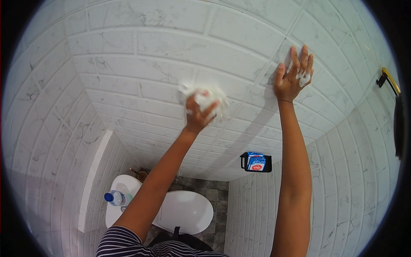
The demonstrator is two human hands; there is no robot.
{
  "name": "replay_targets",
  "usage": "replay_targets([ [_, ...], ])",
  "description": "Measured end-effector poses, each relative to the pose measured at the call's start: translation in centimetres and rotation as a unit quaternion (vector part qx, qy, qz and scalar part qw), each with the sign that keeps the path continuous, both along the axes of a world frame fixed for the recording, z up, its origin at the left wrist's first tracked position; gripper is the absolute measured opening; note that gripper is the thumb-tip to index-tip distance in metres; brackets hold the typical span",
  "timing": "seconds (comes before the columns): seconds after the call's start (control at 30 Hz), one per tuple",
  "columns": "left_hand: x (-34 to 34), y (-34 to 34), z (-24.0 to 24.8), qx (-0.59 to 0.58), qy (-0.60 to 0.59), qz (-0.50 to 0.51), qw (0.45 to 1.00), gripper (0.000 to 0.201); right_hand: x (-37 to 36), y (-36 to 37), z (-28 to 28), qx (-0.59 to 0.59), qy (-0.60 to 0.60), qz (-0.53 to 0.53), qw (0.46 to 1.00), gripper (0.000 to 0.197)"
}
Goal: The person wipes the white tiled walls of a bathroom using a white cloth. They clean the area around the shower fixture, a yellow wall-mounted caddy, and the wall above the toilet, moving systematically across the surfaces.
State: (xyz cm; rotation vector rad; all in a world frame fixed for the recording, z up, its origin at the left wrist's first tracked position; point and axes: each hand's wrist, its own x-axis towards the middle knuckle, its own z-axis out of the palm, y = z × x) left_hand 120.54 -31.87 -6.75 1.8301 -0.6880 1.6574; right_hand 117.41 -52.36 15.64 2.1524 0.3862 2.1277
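My left hand (pixel 198 116) presses a crumpled white cloth (pixel 212 96) against the marble-patterned tiled wall (pixel 167 49). Motion blurs both the cloth and the fingers wrapped on it, and a small reddish patch shows on the cloth. Higher up and to the right, my right hand (pixel 290 88) rests on the tiles with its fingers spread. White foam (pixel 303 78) clings around the fingers of that hand, which holds nothing.
Below are a toilet with its white lid (pixel 184 212) down and a cistern (pixel 124 184) bearing a clear bottle with a blue cap (pixel 109 197). A black wall holder (pixel 268 163) carries blue-and-white packets (pixel 256 160). Something dark hangs from a yellow-and-black hook (pixel 388 81) at right.
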Motion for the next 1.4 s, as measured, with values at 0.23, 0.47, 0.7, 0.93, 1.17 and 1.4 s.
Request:
replay_targets([
  [0.23, -4.5, 2.5, -18.7, 0.377, 0.108, -0.082, 0.916, 0.031, -0.2, -1.1, -0.5, 0.007, 0.012, -0.022, 1.000, 0.048],
  [0.47, -0.8, 8.0, -10.7, 0.143, 0.054, 0.139, 0.978, 0.029, -0.4, -0.3, -0.3, 0.023, 0.019, -0.001, 1.000, 0.049],
  [0.7, 0.4, 4.8, 15.9, -0.128, -0.087, -0.047, 0.987, 0.042, -0.7, -0.4, -0.3, 0.034, 0.033, -0.023, 0.999, 0.049],
  [0.93, -0.9, -2.6, 15.1, 0.334, -0.225, -0.140, 0.905, 0.021, -0.9, -0.2, -0.1, 0.034, 0.043, -0.017, 0.998, 0.051],
  [1.17, 2.4, 7.6, 20.5, 0.202, -0.193, -0.037, 0.959, 0.026, -1.3, -0.4, 0.1, 0.034, 0.043, -0.031, 0.998, 0.051],
  [1.4, 2.4, 16.9, 24.9, -0.131, -0.109, 0.061, 0.983, 0.044, -1.9, -0.6, 0.0, 0.041, 0.042, -0.042, 0.997, 0.051],
])
